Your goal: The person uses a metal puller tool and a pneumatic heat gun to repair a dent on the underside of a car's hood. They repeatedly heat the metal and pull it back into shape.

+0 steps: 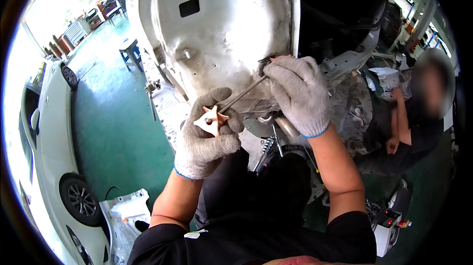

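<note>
My left hand [202, 149], in a grey work glove, is closed round a copper-coloured star-shaped knob [213, 126]. A thin metal rod [245, 93] runs from the knob up and to the right. The gloved fingers of my right hand [300, 95] grip the rod's far end, close to the lower right edge of a white car body panel [226, 23]. Beside those fingertips a small reddish piece [282, 57] shows in part; my right hand covers what the rod meets there. Bare metal and dark scuffs mark the panel around that spot.
A person [419, 112] sits at the right by crumpled sheeting. A white car [51, 132] stands at the left, with a loose body panel [129, 215] beside it. Below the right hand is a spring-like part [266, 145]. A blue stool [130, 52] stands further back.
</note>
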{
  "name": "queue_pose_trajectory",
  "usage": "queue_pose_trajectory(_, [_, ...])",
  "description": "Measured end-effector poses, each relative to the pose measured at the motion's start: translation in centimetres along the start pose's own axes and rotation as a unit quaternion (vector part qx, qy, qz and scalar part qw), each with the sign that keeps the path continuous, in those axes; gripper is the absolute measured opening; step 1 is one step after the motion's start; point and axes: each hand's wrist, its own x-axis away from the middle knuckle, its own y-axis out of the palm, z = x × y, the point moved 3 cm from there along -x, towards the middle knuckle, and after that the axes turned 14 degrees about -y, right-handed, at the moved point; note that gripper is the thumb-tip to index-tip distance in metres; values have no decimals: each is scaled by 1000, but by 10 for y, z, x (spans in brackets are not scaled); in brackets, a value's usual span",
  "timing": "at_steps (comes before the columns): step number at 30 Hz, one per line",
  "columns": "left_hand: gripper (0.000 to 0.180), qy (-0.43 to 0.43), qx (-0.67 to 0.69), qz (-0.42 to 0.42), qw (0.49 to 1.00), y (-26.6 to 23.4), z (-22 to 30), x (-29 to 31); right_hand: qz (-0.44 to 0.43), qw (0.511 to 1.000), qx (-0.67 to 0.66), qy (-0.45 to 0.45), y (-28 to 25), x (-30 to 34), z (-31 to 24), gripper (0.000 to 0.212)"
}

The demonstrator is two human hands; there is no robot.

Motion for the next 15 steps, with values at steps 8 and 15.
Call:
queue_pose_trajectory(8, [64, -49, 61, -13, 997, -6, 15, 18, 27, 1000, -1, -1, 3, 3, 1, 25])
queue_pose_trajectory(15, [54, -30, -88, 85, 992, 11, 32, 45, 24, 998, 26, -43, 4, 2, 3, 28])
